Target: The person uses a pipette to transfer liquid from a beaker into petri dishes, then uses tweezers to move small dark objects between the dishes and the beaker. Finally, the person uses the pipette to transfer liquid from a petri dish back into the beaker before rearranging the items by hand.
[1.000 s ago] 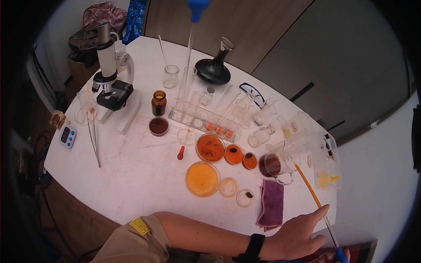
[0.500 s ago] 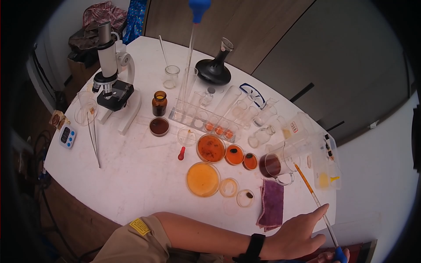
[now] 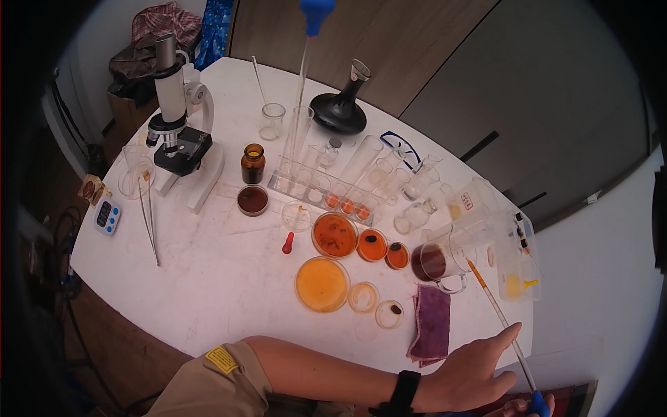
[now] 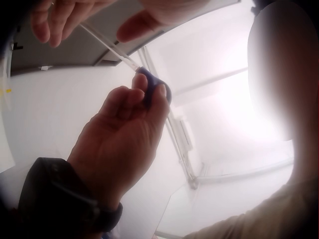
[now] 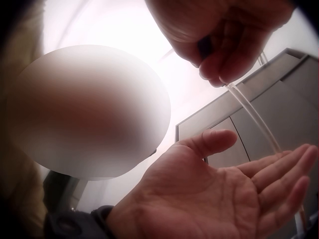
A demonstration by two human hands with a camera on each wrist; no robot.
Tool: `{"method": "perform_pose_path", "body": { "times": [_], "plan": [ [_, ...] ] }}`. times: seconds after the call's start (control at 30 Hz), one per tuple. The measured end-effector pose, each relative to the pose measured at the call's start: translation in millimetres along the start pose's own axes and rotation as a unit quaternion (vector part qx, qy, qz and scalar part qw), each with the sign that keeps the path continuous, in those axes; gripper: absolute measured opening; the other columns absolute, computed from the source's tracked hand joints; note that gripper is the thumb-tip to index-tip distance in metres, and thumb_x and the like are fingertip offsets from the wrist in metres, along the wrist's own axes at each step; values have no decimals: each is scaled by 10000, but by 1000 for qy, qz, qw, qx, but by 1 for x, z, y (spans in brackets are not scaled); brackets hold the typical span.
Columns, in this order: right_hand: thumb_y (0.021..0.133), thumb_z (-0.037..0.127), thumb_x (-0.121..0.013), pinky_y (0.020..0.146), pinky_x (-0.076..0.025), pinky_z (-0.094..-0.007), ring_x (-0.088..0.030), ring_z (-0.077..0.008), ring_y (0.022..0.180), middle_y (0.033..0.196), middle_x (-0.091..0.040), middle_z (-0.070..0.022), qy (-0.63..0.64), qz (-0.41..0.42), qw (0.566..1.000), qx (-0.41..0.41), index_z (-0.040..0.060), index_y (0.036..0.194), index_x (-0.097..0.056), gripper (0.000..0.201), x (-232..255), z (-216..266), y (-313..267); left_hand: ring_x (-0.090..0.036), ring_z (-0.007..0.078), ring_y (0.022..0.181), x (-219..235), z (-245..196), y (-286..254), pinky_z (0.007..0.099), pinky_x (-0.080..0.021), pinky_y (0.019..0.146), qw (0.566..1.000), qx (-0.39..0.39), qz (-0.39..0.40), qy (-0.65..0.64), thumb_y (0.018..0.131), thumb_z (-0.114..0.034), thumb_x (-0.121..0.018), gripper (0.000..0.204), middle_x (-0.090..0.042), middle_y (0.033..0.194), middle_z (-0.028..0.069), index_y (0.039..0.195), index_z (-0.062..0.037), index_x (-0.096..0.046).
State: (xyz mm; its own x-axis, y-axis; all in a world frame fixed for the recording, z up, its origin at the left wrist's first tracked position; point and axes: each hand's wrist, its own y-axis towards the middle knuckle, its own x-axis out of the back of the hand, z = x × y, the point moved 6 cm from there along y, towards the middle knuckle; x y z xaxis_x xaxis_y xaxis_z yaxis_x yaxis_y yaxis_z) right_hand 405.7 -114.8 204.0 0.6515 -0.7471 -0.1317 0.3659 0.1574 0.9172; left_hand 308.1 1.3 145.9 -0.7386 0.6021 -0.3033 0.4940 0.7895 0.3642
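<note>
In the head view my left hand (image 3: 458, 375) reaches across to the right, its index fingertip at the glass pipette (image 3: 499, 310). Its fingers are straight and the thumb stands apart, as the right wrist view shows of this left hand (image 5: 199, 194). Lower down, my right hand (image 4: 122, 132) pinches the blue rubber bulb (image 4: 153, 85) at the pipette's end. Most of that hand falls below the head view's edge. A short orange column fills the pipette's far end, which overlaps the clear handled measuring jug (image 3: 455, 247) with dark red liquid.
Petri dishes of orange liquid (image 3: 333, 235) and yellow liquid (image 3: 322, 284) stand mid-table, near a test tube rack (image 3: 323, 200). A purple cloth (image 3: 431, 323) lies by the jug. The microscope (image 3: 184, 132), tweezers (image 3: 149, 226) and timer (image 3: 107, 215) are left; glassware crowds the back.
The orange liquid column in the pipette has grown shorter, drawing back towards the far end by the jug. Both hands stay in place.
</note>
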Motion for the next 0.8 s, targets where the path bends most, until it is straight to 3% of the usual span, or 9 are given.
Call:
{"method": "perform_pose_path", "body": {
  "times": [0.23, 0.3, 0.33, 0.4, 0.43, 0.5, 0.8],
  "plan": [
    [978, 218, -589, 381, -353, -207, -477, -139, 428, 704, -621, -199, -6, 15, 1000, 17, -166, 1102, -566, 404, -1, 1, 0, -622, 442, 893, 1, -3, -1, 472, -477, 818, 1000, 2, 5, -4, 798, -189, -541, 789, -609, 977, 349, 1457, 139, -258],
    [981, 217, -583, 381, -353, -207, -476, -140, 426, 701, -620, -199, -11, 15, 1000, 21, -168, 1104, -565, 404, -1, 1, 0, -579, 433, 1165, 8, -14, -4, 432, -466, 986, 999, -33, -35, -19, 765, -163, -606, 687, -591, 1226, 334, 1359, 131, -426],
    [981, 213, -582, 381, -352, -208, -476, -140, 426, 696, -617, -197, -11, 13, 1000, 21, -168, 1106, -564, 402, -1, 1, 0, -579, 433, 1165, 10, -16, -4, 432, -466, 986, 999, -33, -35, -19, 765, -163, -606, 687, -591, 1226, 334, 1359, 131, -426],
    [981, 210, -582, 382, -352, -208, -476, -141, 426, 691, -614, -194, -10, 12, 1000, 20, -169, 1108, -564, 400, 0, 0, 0, -482, 394, 1315, 5, -9, -5, 382, -434, 1006, 995, 57, 44, -62, 843, -128, -526, 764, -456, 1413, 336, 1518, 54, -219],
    [981, 205, -581, 384, -352, -208, -475, -141, 426, 689, -611, -191, -6, 15, 1000, 17, -169, 1112, -563, 397, 1, 0, 0, -482, 394, 1315, 2, -7, -5, 382, -434, 1006, 996, 57, 44, -62, 843, -128, -526, 764, -456, 1413, 336, 1518, 54, -219],
    [980, 200, -580, 386, -352, -209, -474, -141, 426, 686, -609, -188, -1, 19, 1000, 12, -169, 1116, -562, 393, 0, -1, -1, -594, 437, 1134, 8, -13, -4, 432, -480, 963, 997, -48, -57, -16, 754, -171, -620, 679, -604, 1198, 331, 1336, 131, -443],
    [970, 177, -578, 393, -349, -209, -464, -139, 428, 688, -605, -184, -4, 8, 1000, 9, -173, 1123, -558, 382, -2, 1, -2, -589, 434, 1143, 7, -11, -5, 432, -471, 976, 998, -39, -52, -14, 761, -175, -614, 690, -599, 1205, 332, 1349, 134, -429]
  ]
}}
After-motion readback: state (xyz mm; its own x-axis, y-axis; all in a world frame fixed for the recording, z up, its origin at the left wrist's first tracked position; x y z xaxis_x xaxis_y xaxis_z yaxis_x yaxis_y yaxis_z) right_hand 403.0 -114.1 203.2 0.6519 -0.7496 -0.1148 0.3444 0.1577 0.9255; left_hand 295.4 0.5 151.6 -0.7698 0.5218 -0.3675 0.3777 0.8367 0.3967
